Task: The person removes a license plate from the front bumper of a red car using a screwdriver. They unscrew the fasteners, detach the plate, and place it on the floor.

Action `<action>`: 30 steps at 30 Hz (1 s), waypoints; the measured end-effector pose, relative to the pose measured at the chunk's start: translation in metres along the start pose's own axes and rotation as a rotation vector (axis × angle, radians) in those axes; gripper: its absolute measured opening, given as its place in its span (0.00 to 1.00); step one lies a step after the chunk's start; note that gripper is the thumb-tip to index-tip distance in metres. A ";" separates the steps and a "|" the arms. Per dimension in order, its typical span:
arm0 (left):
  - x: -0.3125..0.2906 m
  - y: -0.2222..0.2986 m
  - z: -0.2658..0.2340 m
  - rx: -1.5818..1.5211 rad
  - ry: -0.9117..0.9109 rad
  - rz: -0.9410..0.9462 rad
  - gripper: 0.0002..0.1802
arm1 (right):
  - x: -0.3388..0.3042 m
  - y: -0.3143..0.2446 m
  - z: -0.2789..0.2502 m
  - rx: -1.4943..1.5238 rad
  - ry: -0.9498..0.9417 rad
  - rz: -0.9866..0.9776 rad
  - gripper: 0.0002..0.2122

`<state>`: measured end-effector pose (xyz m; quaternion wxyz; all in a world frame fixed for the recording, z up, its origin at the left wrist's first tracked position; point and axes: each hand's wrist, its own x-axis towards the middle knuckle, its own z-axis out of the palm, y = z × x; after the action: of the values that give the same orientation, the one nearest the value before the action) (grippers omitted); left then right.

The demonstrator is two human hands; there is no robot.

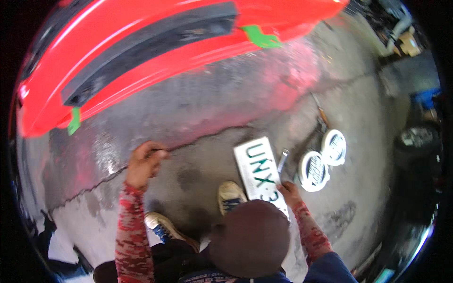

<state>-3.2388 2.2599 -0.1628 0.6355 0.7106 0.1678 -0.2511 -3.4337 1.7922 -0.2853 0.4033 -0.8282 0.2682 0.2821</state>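
Note:
My right hand (289, 194) grips the edge of a white licence plate (258, 165) with dark green characters. The plate is held above the concrete floor, and a dark cap (250, 238) covers its lower end. Out in front on the left, my left hand (145, 162) has its fingers curled together in a pinch; whatever may be between the fingertips is too small to make out. Ahead of both hands is a red car bumper (198, 53) with a black panel (155, 45) and two strips of green tape (261, 37) on its lower edge.
Right of the plate lie a small wrench (283, 159), two round white objects with dark print (313, 171) and a tool with an orange-brown handle (322, 116). A wheel (417, 137) and a dark vehicle stand at far right. A crack (207, 137) crosses the floor.

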 end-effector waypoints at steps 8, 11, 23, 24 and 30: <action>0.014 -0.024 -0.001 -0.055 0.051 -0.099 0.08 | -0.039 0.000 -0.043 0.493 0.240 0.006 0.13; 0.017 -0.030 0.000 -0.028 0.045 -0.098 0.08 | -0.048 0.000 -0.059 0.645 0.390 -0.013 0.13; 0.006 -0.029 -0.012 -0.011 0.112 -0.091 0.07 | 0.094 -0.016 -0.078 0.602 0.724 0.045 0.19; 0.005 -0.031 -0.015 -0.025 0.120 -0.096 0.07 | 0.101 -0.016 -0.080 0.566 0.721 0.099 0.19; 0.008 -0.045 -0.022 -0.054 0.120 -0.135 0.07 | 0.130 -0.003 -0.074 0.515 0.653 0.284 0.19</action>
<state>-3.2547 2.2870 -0.2025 0.6248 0.6941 0.2599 -0.2456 -3.3228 1.7047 -0.3340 0.4481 -0.7013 0.5542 -0.0179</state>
